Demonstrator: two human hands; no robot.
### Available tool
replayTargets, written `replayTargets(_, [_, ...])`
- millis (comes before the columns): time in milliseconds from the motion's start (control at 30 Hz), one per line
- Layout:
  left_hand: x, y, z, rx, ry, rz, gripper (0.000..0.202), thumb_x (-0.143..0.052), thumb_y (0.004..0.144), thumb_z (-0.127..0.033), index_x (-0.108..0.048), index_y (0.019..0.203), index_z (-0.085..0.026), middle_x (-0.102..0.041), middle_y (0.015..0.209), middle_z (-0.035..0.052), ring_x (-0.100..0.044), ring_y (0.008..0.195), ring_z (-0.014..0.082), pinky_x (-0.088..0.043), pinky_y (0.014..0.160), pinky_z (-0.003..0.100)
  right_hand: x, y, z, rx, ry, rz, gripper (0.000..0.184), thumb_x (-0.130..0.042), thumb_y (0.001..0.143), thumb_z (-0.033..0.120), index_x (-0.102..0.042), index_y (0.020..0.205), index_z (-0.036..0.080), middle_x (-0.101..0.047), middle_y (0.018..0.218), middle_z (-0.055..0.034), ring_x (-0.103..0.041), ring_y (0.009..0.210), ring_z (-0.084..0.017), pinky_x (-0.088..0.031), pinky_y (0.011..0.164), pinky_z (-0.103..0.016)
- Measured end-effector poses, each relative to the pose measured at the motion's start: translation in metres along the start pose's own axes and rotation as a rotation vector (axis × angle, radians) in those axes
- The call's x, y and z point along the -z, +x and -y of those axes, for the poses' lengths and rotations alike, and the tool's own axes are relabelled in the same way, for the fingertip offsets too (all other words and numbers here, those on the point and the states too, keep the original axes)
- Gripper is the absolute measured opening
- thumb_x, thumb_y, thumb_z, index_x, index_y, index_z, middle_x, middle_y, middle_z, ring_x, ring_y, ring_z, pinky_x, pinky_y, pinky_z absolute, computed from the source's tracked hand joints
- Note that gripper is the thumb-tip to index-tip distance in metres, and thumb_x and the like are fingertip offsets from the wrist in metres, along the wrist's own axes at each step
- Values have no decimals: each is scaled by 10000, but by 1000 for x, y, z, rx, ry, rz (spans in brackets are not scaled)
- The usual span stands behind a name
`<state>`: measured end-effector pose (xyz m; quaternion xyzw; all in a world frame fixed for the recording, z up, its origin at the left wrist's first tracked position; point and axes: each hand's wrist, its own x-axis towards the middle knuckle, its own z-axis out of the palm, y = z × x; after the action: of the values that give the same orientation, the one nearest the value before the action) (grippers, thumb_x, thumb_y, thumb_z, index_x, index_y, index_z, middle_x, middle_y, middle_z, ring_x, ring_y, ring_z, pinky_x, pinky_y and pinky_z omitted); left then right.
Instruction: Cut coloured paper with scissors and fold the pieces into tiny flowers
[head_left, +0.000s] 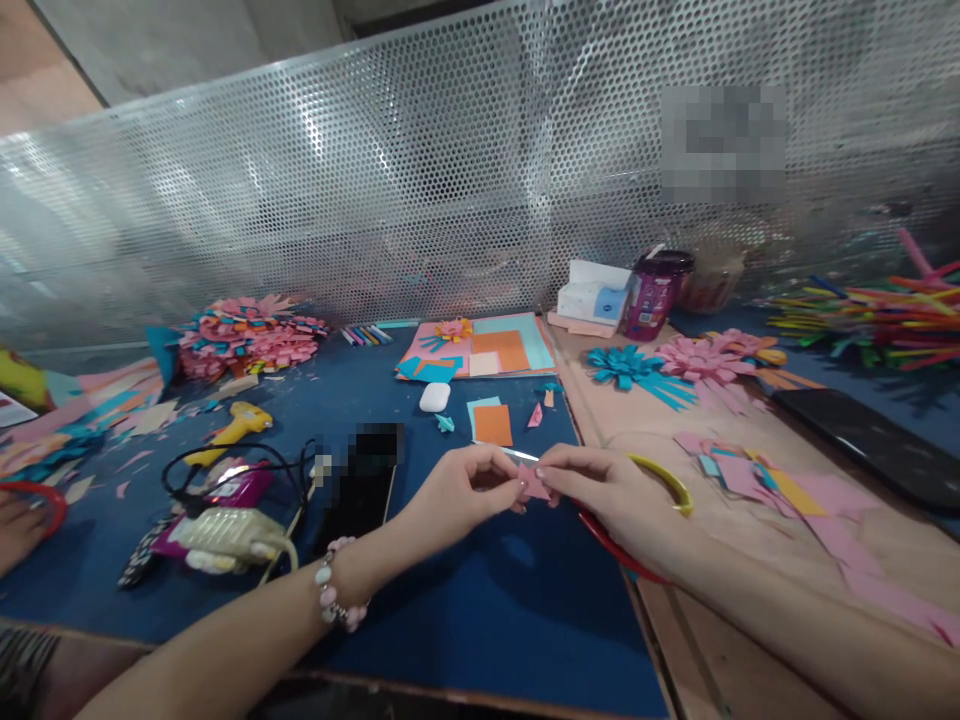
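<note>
Between the fingertips of both my hands is a small folded piece of pink paper [534, 482]. My left hand [484, 482], with a beaded bracelet on its wrist, pinches its left side. My right hand [589, 485] grips the right side. Scissors [666, 478] with a yellow and a red handle lie partly hidden under my right hand. Just beyond my hands are an orange paper square [493, 425], a small folded pink piece [535, 415] and a small folded teal piece [445, 424]. A white rounded case [435, 397] sits behind them.
A phone [364, 480], a yellow glue gun [236, 430] and a cable lie left. Stacked coloured paper [517, 350] is at the back. Paper flowers [705, 360], a purple cup [651, 300] and a black phone [870, 440] are right. Another person's hand [19, 525] holds red-handled scissors far left.
</note>
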<state>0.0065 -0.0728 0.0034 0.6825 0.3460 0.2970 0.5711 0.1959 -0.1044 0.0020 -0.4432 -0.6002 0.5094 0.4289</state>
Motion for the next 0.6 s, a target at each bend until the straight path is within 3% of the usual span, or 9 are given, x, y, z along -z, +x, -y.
replayTargets(233, [-2, 1, 0, 30, -19, -5, 121, -613, 774, -244, -600, 817, -131, -680, 763, 54, -642, 674, 124, -499, 661, 256, -1, 2, 1, 82, -147, -28, 167, -593, 784, 326, -634, 708, 183, -601, 724, -3, -547, 687, -127, -422, 641, -255])
replayTargets(467, [-1, 0, 1, 74, 12, 31, 220, -598, 793, -308, -655, 869, -109, -711, 845, 111, -678, 802, 186, -512, 728, 290, -2, 0, -2, 150, -295, -39, 189, -546, 827, 327, -632, 739, 183, -609, 761, -16, -572, 723, -139, -447, 658, -262])
replayTargets(600, [-2, 0, 4, 80, -15, 14, 264, -612, 782, -347, -648, 889, -110, -713, 849, 108, -681, 807, 198, -522, 707, 295, -3, 0, -5, 326, -439, -160, 109, -525, 842, 258, -606, 850, 185, -598, 842, -38, -573, 712, -130, -470, 624, -254])
